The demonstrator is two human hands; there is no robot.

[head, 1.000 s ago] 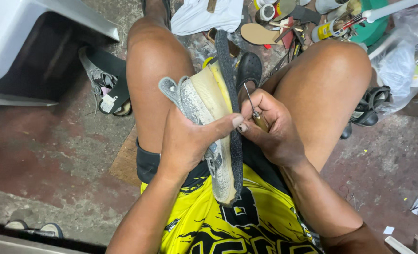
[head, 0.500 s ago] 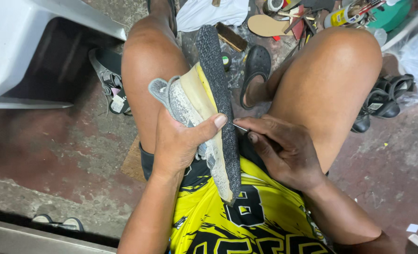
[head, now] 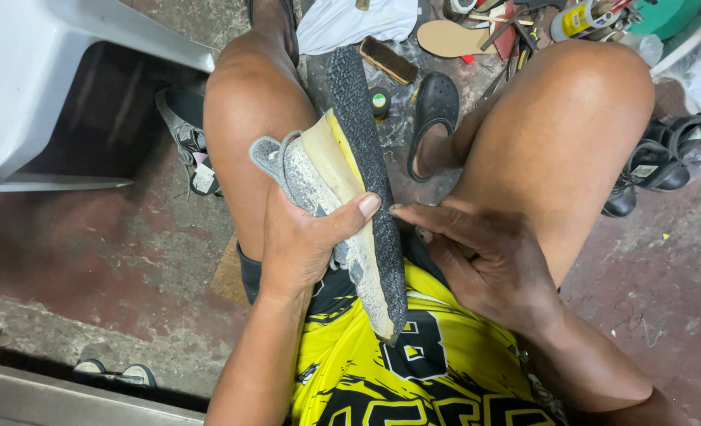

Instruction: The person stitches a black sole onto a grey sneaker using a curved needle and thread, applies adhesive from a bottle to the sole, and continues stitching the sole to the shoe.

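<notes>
Shoe (head: 343,189) held sole-up at frame centre, between the knees.
Risk: the shoe may slip, as only the left hand (head: 303,241) is clamped on its upper. The right hand (head: 484,260) rests beside the sole, fingers loosely curled; whether it holds anything cannot be told.

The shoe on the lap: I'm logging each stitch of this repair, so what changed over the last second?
The right hand left the sole edge, where it had pinched a thin needle-like tool, and dropped back toward the lap, fingers now loosely extended; the tool no longer shows. The left hand kept its grip on the grey shoe, thumb over the sole, shoe still upright between the knees.
</notes>
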